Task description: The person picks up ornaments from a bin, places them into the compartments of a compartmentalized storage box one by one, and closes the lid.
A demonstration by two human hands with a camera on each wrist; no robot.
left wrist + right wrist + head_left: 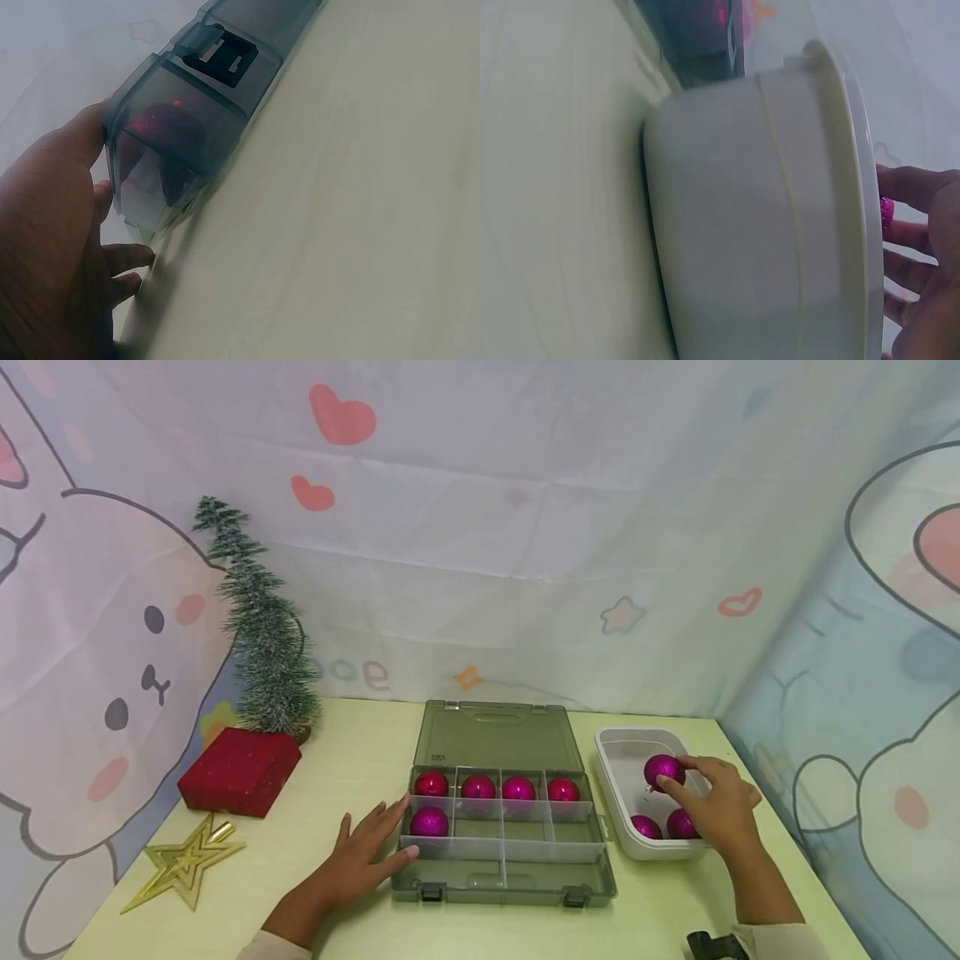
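My right hand (722, 802) pinches a glittery purple bauble (664, 772) between thumb and fingers, over the white tub (606, 760). Two more purple baubles, one at the front right (681, 824) and one beside it (646, 827), lie in the tub. With fingers spread, my left hand (362, 860) touches the left side of a grey-green divided box (504, 895), its lid (498, 739) tipped back. Several shiny red-pink baubles (477, 787) fill the box's back row. One glittery purple bauble (429, 822) sits in the middle row's left compartment.
A small frosted tree (266, 643) stands at the back left behind a red box (240, 772). In front of that lies a gold star topper (185, 862). Printed cloth (480, 568) hangs along the table's back and sides.
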